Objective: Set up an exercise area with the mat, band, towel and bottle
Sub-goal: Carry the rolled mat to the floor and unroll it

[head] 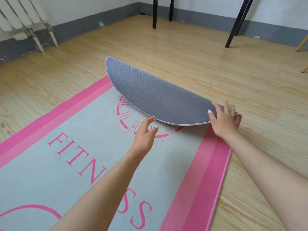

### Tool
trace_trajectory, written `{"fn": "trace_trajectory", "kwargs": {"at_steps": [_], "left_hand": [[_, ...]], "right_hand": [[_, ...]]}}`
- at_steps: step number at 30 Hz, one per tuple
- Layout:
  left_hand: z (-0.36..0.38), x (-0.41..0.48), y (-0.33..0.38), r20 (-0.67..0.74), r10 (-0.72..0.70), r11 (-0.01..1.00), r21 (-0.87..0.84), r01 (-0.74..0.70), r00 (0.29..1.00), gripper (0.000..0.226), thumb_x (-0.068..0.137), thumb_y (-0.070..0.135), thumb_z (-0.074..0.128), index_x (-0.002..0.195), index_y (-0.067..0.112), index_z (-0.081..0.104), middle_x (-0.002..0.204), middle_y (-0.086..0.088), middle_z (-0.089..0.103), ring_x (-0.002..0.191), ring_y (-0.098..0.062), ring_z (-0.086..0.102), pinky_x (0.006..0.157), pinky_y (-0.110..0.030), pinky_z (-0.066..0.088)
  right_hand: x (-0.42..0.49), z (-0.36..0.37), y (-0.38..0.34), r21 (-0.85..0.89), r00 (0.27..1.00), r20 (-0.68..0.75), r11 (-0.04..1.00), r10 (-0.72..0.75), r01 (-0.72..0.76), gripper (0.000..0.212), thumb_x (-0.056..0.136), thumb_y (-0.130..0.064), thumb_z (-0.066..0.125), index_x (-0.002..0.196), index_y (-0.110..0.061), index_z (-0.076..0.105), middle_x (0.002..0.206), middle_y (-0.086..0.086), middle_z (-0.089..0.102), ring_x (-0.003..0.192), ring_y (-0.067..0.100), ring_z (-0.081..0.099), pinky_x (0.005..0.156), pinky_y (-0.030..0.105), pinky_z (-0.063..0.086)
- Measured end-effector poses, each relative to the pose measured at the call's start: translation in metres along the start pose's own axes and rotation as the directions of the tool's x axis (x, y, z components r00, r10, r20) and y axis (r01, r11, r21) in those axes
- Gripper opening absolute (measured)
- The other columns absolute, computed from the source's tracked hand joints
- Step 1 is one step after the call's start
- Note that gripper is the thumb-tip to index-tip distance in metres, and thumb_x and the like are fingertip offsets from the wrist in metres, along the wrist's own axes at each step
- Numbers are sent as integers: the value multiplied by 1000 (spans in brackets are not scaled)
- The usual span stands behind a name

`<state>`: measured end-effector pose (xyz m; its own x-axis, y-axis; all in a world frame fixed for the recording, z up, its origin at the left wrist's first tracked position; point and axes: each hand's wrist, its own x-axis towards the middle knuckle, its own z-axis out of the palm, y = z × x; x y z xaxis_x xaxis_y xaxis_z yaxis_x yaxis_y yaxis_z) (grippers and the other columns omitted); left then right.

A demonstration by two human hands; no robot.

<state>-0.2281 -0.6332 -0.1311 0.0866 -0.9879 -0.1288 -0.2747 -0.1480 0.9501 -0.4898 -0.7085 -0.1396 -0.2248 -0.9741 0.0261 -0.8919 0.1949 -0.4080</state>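
hands | left hand (145, 135) beside mat (158, 97) curl | right hand (224, 120) on it

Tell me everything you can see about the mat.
The mat lies on the wood floor, pale grey top with pink borders, pink FITNESS lettering and a Roman-numeral clock ring. Its far end curls back over itself, showing a dark grey textured underside. The right hand rests on that curl; the left hand hovers beside its edge.
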Motion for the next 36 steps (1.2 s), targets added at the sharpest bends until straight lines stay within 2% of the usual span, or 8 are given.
{"fn": "trace_trajectory", "kwargs": {"at_steps": [2, 3, 5, 7, 16, 20, 28, 36], "left_hand": [[-1, -3, 0, -17, -18, 999, -28, 17, 1000, 39, 96, 11, 48, 134, 16, 48, 138, 4, 47, 117, 0, 40, 100, -17, 27], [-1, -5, -2, -23, -21, 999, -30, 20, 1000, 39, 96, 10, 48, 134, 16, 48, 138, 4, 47, 117, -1, 41, 99, -18, 28], [0, -10, -5, -22, -26, 999, -31, 26, 999, 39, 95, 9, 49, 133, 17, 49, 138, 2, 48, 123, -5, 42, 101, -19, 29], [0, -14, -7, -8, -47, 999, -9, 47, 999, 40, 95, 9, 48, 134, 19, 49, 137, 5, 48, 127, -7, 41, 101, -20, 29], [-2, -25, -11, 20, -69, 997, 43, 68, 997, 41, 97, 10, 44, 137, 21, 46, 140, 6, 46, 120, -3, 37, 100, -22, 27], [0, -28, -11, 25, -85, 996, 39, 83, 996, 40, 98, 12, 44, 137, 22, 46, 141, 6, 45, 122, -6, 38, 101, -23, 28], [-9, -39, -18, 20, -119, 992, 48, 118, 993, 40, 97, 11, 44, 135, 21, 48, 141, 4, 44, 129, -10, 38, 104, -24, 27], [-26, -56, -29, 49, -171, 982, 88, 166, 984, 41, 97, 12, 44, 138, 20, 44, 140, 3, 45, 130, -11, 38, 110, -31, 29]], "right_hand": [[-4, 0, -8, 146, 962, -225, 982, 152, -121, 47, 96, -32, 45, 139, -14, 39, 154, 17, 20, 141, 36, 19, 109, 54, 27], [-6, 1, -12, 257, 929, -263, 947, 259, -191, 47, 95, -28, 47, 136, -8, 40, 149, 19, 25, 136, 37, 27, 105, 50, 33], [-7, 2, -19, 450, 893, -175, 840, 415, -302, 46, 94, -24, 47, 135, -4, 38, 145, 19, 27, 128, 32, 38, 99, 37, 33], [-6, 4, -24, 549, 893, -47, 759, 447, -350, 49, 96, -22, 45, 140, -5, 32, 147, 18, 25, 122, 30, 46, 91, 30, 35], [1, 6, -11, 589, 960, -5, 777, 280, -223, 56, 96, -19, 45, 148, -8, 27, 155, 15, 20, 142, 24, 25, 113, 30, 20], [-5, 11, -5, 560, 970, 32, 799, 242, -218, 55, 96, -20, 45, 147, -9, 29, 152, 14, 28, 140, 26, 30, 113, 34, 25], [-23, 23, -11, 532, 975, 190, 823, 113, -199, 52, 99, -22, 40, 149, -12, 28, 155, 7, 31, 141, 21, 31, 112, 29, 23], [-53, 38, -46, 503, 914, 405, 837, -9, -215, 53, 101, -34, 39, 149, -20, 25, 156, 3, 29, 143, 20, 28, 113, 33, 21]]}}
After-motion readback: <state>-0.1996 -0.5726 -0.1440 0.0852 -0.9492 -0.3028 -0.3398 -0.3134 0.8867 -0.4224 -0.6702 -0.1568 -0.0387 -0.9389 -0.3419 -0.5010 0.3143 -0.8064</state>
